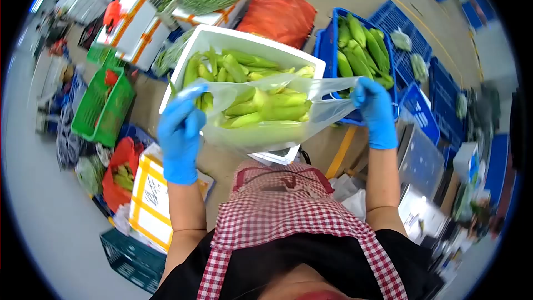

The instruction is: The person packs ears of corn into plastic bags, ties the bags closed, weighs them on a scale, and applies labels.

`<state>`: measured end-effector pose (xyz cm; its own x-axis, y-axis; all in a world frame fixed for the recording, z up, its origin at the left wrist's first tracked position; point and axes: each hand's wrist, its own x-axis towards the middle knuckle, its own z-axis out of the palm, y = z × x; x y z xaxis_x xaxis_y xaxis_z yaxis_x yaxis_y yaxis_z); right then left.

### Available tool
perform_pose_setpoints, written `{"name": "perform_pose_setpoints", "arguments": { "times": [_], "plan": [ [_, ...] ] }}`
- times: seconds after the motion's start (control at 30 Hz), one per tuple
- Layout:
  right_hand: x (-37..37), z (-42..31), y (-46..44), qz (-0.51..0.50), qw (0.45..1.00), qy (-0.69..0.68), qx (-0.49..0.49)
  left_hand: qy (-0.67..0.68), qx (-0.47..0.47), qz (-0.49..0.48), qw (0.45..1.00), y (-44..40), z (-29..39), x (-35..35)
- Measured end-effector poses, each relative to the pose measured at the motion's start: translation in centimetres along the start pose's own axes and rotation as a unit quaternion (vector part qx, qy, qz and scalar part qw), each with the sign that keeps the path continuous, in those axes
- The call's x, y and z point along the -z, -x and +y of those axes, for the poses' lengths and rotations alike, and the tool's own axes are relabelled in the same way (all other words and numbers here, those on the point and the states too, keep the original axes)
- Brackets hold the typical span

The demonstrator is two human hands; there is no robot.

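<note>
Both my hands wear blue gloves and stretch a clear plastic bag [327,112] between them. My left hand [182,128] is closed on the bag's left corner, and my right hand [375,108] pinches its right corner. The bag hangs in front of a white foam box [222,36] and overlaps its near part. Green corn cobs in husks [236,66] lie in the box, and more cobs [266,108] show at the bag; whether these are inside it or behind the film I cannot tell.
Behind the box lies a red mesh sack [277,14]. A blue crate [330,58] of corn stands at the right, near other blue crates [408,28]. At the left are a green basket [105,103], a taped white box [151,200] and a dark green crate [130,261].
</note>
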<state>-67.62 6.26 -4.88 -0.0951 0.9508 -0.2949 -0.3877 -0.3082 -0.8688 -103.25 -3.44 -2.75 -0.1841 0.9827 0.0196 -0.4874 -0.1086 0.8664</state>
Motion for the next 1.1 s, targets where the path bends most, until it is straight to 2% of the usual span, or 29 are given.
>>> {"name": "perform_pose_setpoints", "arguments": {
  "times": [0.03,0.1,0.13,0.23,0.3,0.37,0.4,0.43,0.5,0.57,0.63,0.73,0.77,0.8,0.9,0.93,1.03,1.1],
  "plan": [
    [0.0,-1.8,1.6,-0.015,0.999,-0.038,0.034,0.004,-0.024,-0.034,0.999,-0.4,2.0,-1.4],
    [-1.5,-4.5,5.5,0.055,0.992,-0.067,0.086,0.009,-0.044,-0.08,0.996,-1.2,3.7,-3.4],
    [-1.6,-5.1,7.2,0.055,0.989,-0.058,0.121,0.007,-0.05,-0.1,0.994,-1.6,4.2,-3.8],
    [1.8,-6.3,9.5,0.127,0.968,-0.141,0.165,0.072,-0.057,-0.197,0.976,-2.5,5.1,-7.9],
    [5.1,-7.8,10.4,0.113,0.966,-0.156,0.172,0.078,-0.057,-0.227,0.969,-2.8,5.3,-12.7],
    [8.0,-9.0,11.7,0.086,0.963,-0.165,0.196,0.129,-0.089,-0.296,0.942,-4.4,4.3,-15.7],
    [8.9,-9.9,12.1,0.131,0.955,-0.174,0.201,0.087,-0.128,-0.355,0.922,-5.7,3.8,-17.8],
    [12.1,-10.4,11.9,0.019,0.963,-0.14,0.229,0.161,-0.084,-0.329,0.927,-6.1,3.8,-20.6],
    [14.2,-12.3,13.6,0.061,0.948,-0.104,0.295,0.219,-0.055,-0.434,0.872,-7.8,3.8,-23.9],
    [17.4,-16.2,15.0,-0.028,0.947,-0.116,0.299,0.254,-0.04,-0.448,0.856,-8.4,2.9,-28.7],
    [21.6,-19.6,16.4,-0.042,0.933,-0.08,0.349,0.26,-0.031,-0.447,0.856,-10.1,0.7,-33.0],
    [25.8,-22.4,21.0,0.053,0.919,-0.005,0.39,0.232,-0.015,-0.423,0.876,-12.1,-3.5,-38.0],
    [27.6,-23.1,23.3,0.102,0.912,0.023,0.397,0.253,0.041,-0.46,0.85,-11.5,-5.6,-41.6],
    [29.8,-23.6,25.3,0.092,0.913,0.054,0.394,0.269,0.1,-0.492,0.822,-11.0,-7.8,-45.2],
    [33.9,-23.0,30.1,0.304,0.832,0.195,0.422,0.219,0.199,-0.548,0.782,-9.7,-16.1,-54.6],
    [35.6,-23.0,31.3,0.341,0.844,0.166,0.38,0.206,0.242,-0.549,0.773,-9.6,-19.1,-57.5],
    [39.5,-21.4,36.1,0.446,0.821,0.11,0.339,0.078,0.225,-0.549,0.802,-2.9,-26.5,-66.0],
    [43.0,-19.8,38.5,0.534,0.789,0.089,0.289,0.036,0.187,-0.61,0.769,2.7,-30.5,-71.6]
  ]
}}
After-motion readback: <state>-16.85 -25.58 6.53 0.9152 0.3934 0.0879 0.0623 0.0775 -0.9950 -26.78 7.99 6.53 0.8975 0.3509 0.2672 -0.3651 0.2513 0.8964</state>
